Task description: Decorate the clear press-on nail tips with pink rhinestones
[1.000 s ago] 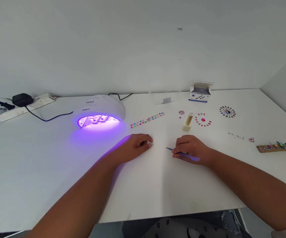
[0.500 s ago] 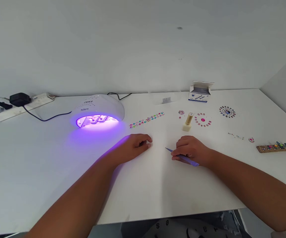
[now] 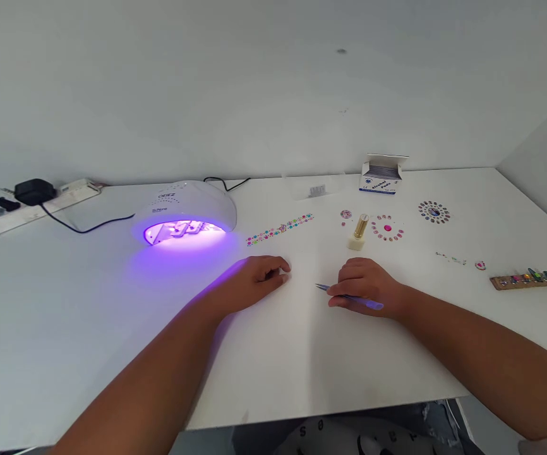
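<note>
In my right hand (image 3: 366,284) is a pair of purple tweezers (image 3: 368,303), gripped between thumb and fingers. Its pointed tips aim left, slightly apart, over the white table. My left hand (image 3: 259,278) rests on the table with fingers loosely bent, a gap between thumb and forefinger, and nothing visible in it. Beyond that hand runs a slanting strip of small colourful flower stickers (image 3: 280,229). Behind my right hand stands a small bottle with a gold cap (image 3: 359,230), and beside it lies a ring of pink gems (image 3: 387,228).
A white nail lamp (image 3: 188,205) glows purple at the left, near a power strip with a black adapter (image 3: 35,191). At the back is an open alcohol pads box (image 3: 380,180). Rightward lie a dark gem ring (image 3: 433,213) and a brown strip holding coloured pieces (image 3: 522,281).
The tweezers have turned a little in my right hand, so both tips now show apart and the handle lies flatter. My left hand has stayed in place.
</note>
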A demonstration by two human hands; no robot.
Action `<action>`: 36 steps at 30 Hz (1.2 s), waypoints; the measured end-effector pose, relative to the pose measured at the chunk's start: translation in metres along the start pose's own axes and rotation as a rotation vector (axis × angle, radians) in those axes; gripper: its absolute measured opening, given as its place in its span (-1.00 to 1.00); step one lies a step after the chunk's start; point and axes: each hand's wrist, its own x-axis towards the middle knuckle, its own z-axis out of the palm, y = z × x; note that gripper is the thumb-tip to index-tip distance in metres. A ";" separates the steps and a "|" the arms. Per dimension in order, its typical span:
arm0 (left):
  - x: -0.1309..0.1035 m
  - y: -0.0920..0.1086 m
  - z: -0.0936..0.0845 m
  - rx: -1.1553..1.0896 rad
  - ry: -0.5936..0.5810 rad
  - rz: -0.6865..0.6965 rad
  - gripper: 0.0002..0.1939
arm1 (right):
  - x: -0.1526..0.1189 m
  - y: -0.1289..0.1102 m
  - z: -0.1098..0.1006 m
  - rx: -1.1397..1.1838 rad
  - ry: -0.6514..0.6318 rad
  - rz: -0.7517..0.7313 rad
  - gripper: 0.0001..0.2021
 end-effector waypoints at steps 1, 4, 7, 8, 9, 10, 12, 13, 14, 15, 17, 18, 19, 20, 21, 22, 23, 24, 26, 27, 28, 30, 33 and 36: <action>0.000 0.001 0.000 0.002 0.001 0.001 -0.65 | 0.000 0.000 0.000 -0.004 0.013 -0.001 -0.75; 0.000 0.002 0.000 0.005 0.002 0.002 -0.65 | 0.000 0.000 0.000 -0.004 0.022 -0.004 -0.76; 0.000 0.002 0.000 0.001 0.004 -0.002 -0.65 | -0.001 0.000 0.000 0.003 0.016 0.005 -0.77; 0.000 0.001 0.000 0.000 0.005 -0.002 -0.65 | -0.001 0.000 0.000 0.007 0.022 0.010 -0.78; 0.000 0.001 0.000 0.000 0.005 0.000 -0.66 | -0.001 0.000 0.000 0.011 0.032 0.015 -0.80; 0.000 0.000 0.000 0.000 0.003 0.003 -0.66 | -0.001 0.001 -0.001 0.015 0.045 0.020 -0.81; 0.000 0.000 -0.001 0.001 0.003 0.006 -0.65 | 0.000 0.000 -0.002 0.025 0.059 0.027 -0.84; 0.000 0.001 -0.001 0.002 0.004 0.006 -0.65 | 0.000 0.000 -0.003 0.032 0.059 0.030 -0.85; 0.000 0.001 -0.001 0.004 0.005 0.007 -0.65 | 0.000 0.000 -0.004 0.041 0.057 0.033 -0.87; 0.000 0.002 -0.002 0.006 0.005 0.008 -0.65 | 0.001 0.000 -0.004 0.052 0.055 0.037 -0.89; 0.000 0.003 -0.003 0.009 0.003 0.006 -0.65 | 0.001 -0.001 -0.005 0.067 0.060 0.051 -0.91; -0.001 0.004 -0.003 0.010 -0.002 0.005 -0.65 | 0.001 -0.001 -0.005 0.073 0.065 0.060 -0.91; -0.001 0.004 -0.003 0.009 -0.004 0.005 -0.65 | 0.001 -0.002 -0.005 0.078 0.067 0.070 -0.91; -0.001 0.004 -0.003 0.007 -0.004 0.005 -0.65 | 0.001 -0.002 -0.005 0.081 0.065 0.078 -0.91; -0.001 0.004 -0.002 0.003 -0.001 0.007 -0.65 | 0.001 -0.002 -0.005 0.085 0.058 0.084 -0.91; 0.000 0.003 -0.002 -0.001 0.005 0.008 -0.65 | 0.001 -0.002 -0.005 0.089 0.051 0.088 -0.91; 0.000 0.003 -0.002 -0.006 0.007 0.008 -0.65 | 0.001 -0.003 -0.005 0.093 0.043 0.091 -0.91; 0.000 0.003 -0.002 -0.010 0.008 0.005 -0.65 | 0.002 -0.003 -0.005 0.098 0.038 0.094 -0.91; 0.000 0.003 -0.001 -0.018 0.005 -0.002 -0.65 | 0.003 -0.004 -0.006 0.110 0.034 0.101 -0.91; 0.000 0.003 -0.002 -0.022 0.004 -0.006 -0.65 | 0.003 -0.004 -0.007 0.116 0.034 0.106 -0.91; 0.000 0.003 -0.002 -0.025 0.003 -0.009 -0.65 | 0.003 -0.004 -0.007 0.121 0.033 0.110 -0.91; 0.000 0.004 -0.002 -0.029 0.001 -0.011 -0.65 | 0.003 -0.004 -0.007 0.128 0.026 0.116 -0.90; 0.000 0.003 -0.002 -0.026 -0.004 -0.009 -0.65 | 0.002 -0.004 -0.006 0.131 0.011 0.129 -0.89; 0.000 0.002 -0.001 -0.025 0.001 -0.005 -0.65 | 0.001 -0.003 -0.006 0.143 0.005 0.140 -0.88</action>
